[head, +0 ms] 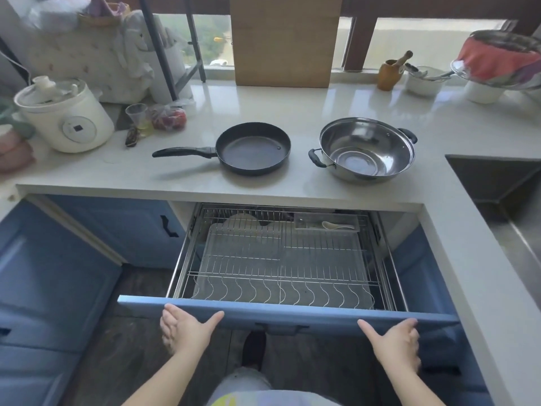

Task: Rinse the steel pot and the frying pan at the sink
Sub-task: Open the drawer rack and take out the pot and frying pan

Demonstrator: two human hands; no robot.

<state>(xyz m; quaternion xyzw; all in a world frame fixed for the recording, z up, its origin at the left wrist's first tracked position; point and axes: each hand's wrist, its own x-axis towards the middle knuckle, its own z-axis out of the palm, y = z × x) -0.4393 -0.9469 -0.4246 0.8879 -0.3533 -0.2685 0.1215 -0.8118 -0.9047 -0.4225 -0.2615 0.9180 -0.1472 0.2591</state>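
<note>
**Both hands on the drawer front, pan and pot up on the counter**

I see my left hand and right hand flat against the blue front of the drawer, fingers straight and spread, thumbs pointing inward along its top edge; neither holds anything. The drawer is pulled out, and its wire rack is mostly bare, with a white spoon in a small tray at the back right.

The pan and the pot sit well beyond my hands, on the counter directly above the drawer. The pan is to the left, handle pointing left; the pot is just beside it on the right, upright, with two black handles. They are apart, not touching.

The sink is sunk into the counter right of the pot. Behind the pan, a wooden board leans against the window. Left of the pan stand a white cooker, a clear cup and a bag holding something red, perhaps fruit, though blurred. At the counter's far right are a wooden mortar and white bowls. The open drawer stands between me and the counter.
</note>
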